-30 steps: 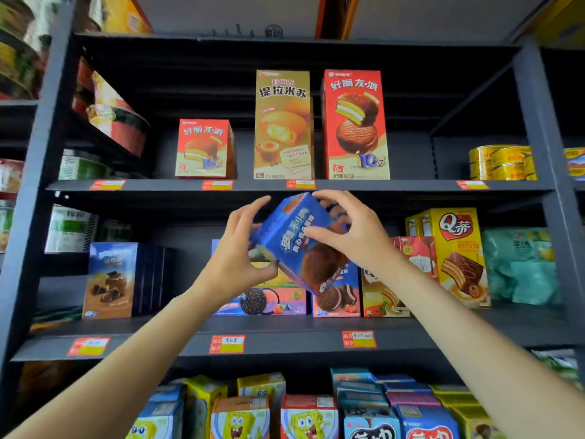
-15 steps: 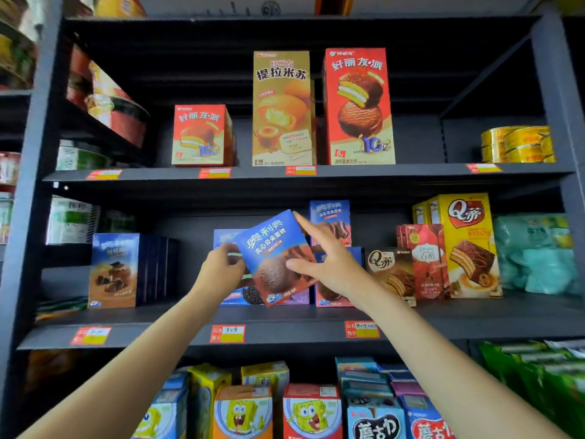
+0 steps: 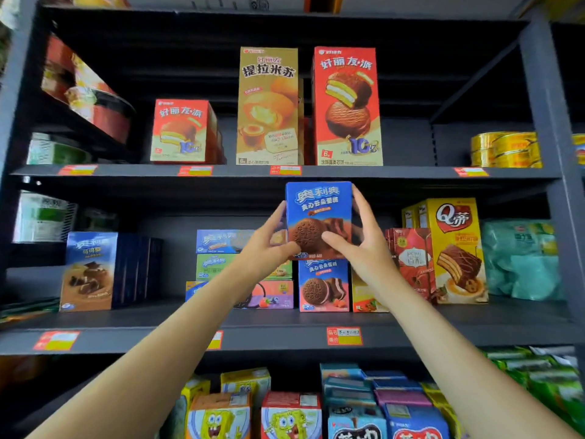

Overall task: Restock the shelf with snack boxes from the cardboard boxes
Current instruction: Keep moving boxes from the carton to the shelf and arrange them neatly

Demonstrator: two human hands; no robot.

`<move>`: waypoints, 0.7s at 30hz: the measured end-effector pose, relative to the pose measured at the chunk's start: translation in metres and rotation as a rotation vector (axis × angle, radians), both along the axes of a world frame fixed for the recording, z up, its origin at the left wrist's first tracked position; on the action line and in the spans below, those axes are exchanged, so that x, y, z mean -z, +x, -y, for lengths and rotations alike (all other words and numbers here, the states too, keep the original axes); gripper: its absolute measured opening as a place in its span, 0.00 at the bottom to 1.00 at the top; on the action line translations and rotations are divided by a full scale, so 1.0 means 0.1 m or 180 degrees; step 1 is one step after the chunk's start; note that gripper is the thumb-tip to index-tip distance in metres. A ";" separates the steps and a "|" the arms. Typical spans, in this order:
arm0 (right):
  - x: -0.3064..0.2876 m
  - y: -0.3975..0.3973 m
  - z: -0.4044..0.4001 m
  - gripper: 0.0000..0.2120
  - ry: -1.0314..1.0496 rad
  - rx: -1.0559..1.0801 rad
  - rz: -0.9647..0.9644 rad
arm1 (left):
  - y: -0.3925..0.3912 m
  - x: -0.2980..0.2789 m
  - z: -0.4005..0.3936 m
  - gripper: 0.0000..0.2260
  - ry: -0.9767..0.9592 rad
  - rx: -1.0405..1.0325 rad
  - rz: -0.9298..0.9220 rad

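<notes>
Both hands hold a blue box (image 3: 318, 217) upright in front of the middle shelf (image 3: 285, 324), directly above a matching lower box (image 3: 323, 285) that stands on the shelf; their edges look to meet, though whether the upper one rests on it cannot be told. The left hand (image 3: 267, 248) grasps the box's left side, thumb across its lower front and fingers hidden behind. The right hand (image 3: 364, 245) grasps the right side, thumb on the front over the printed cookie, fingers along the edge. The left arm covers part of a stack of flat boxes (image 3: 221, 255), and the right wrist hides most of a box just right of the lower one. A yellow box (image 3: 456, 248) stands further right. The bottom row of cartoon boxes (image 3: 285, 416) is cut off by the frame, and the left-edge goods are blurred.
</notes>
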State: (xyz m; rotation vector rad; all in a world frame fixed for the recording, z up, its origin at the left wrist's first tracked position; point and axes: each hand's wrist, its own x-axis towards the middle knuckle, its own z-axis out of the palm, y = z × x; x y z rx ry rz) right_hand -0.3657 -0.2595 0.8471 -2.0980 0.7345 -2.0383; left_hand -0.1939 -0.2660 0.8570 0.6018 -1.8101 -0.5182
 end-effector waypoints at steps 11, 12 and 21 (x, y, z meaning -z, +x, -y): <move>-0.06 -0.20 0.36 0.36 0.0192 0.0338 -0.0058 | -0.27 -0.06 0.30 0.32 -0.0157 -0.0296 0.0251; -0.06 -0.21 0.39 0.36 0.0187 0.0360 -0.0079 | -0.28 -0.06 0.34 0.32 -0.0182 -0.0330 0.0281; -0.29 -0.18 0.66 0.33 0.0490 0.1217 -0.0144 | -0.38 -0.13 0.57 0.24 -0.0132 -0.0831 0.0209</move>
